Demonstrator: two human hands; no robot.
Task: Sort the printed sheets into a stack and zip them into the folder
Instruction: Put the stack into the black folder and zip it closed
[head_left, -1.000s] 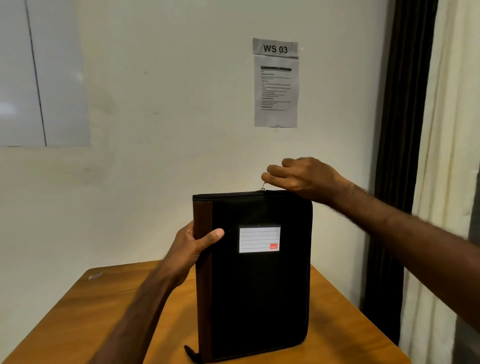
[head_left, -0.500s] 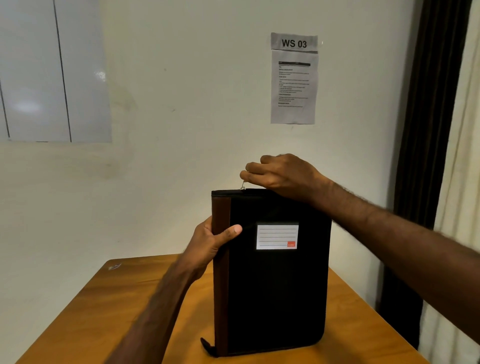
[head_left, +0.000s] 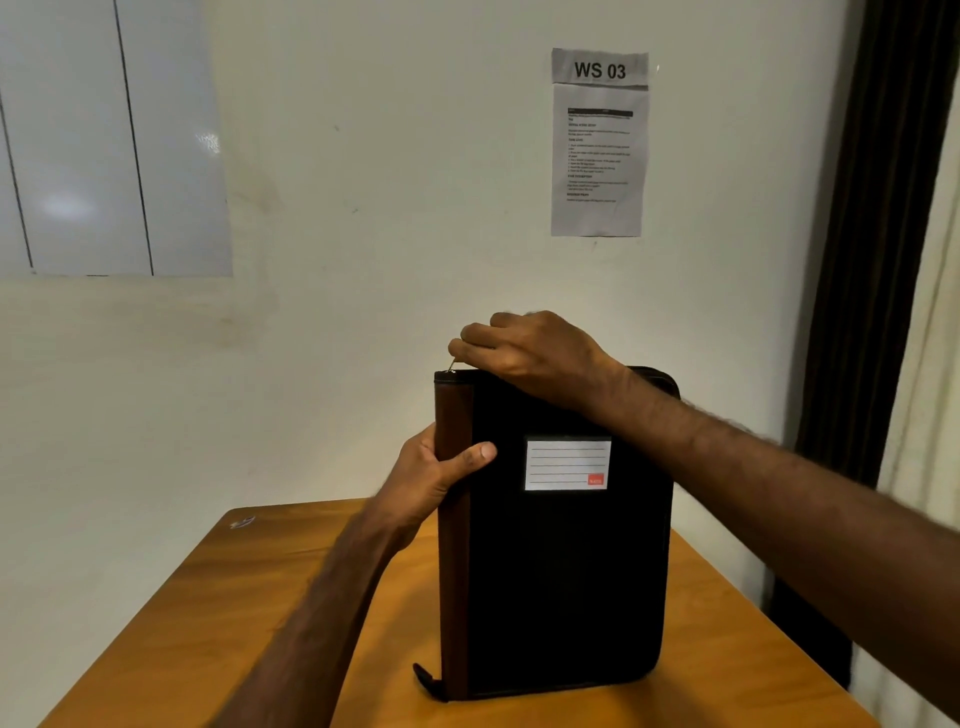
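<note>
wooden table (head_left: 218, 623) nearest, warm orange grain, a small pale scuff near its far left corner. black folder (head_left: 566, 571) stands upright on the table, on its short bottom edge, brown spine strip (head_left: 454, 519) down its left side. short black tab pokes out at the folder's lower left corner, touching the tabletop.

left hand (head_left: 431, 478) grips the spine about a third of the way down from the folder's top: thumb laid across the front cover, fingers wrapped behind, out of sight. forearm reaches up from below the folder's left.

on the front cover, right of the thumb, a white label (head_left: 567, 464) with blank ruled lines and a small red square in its lower right corner; printing in the square too small to read.

right hand (head_left: 524, 358) lies over the folder's top edge, fingers curled, pinching a thin metal zipper pull (head_left: 452, 364) at the top left corner above the spine. no printed sheets visible outside the folder.

behind the folder, white wall. above and a little right of the folder, a taped paper notice (head_left: 597, 156), header "ws 03" in bold; body text below illegible. high left of the folder, a glossy whiteboard panel (head_left: 104, 156). right of the folder, dark curtain (head_left: 872, 260), pale one beyond.
</note>
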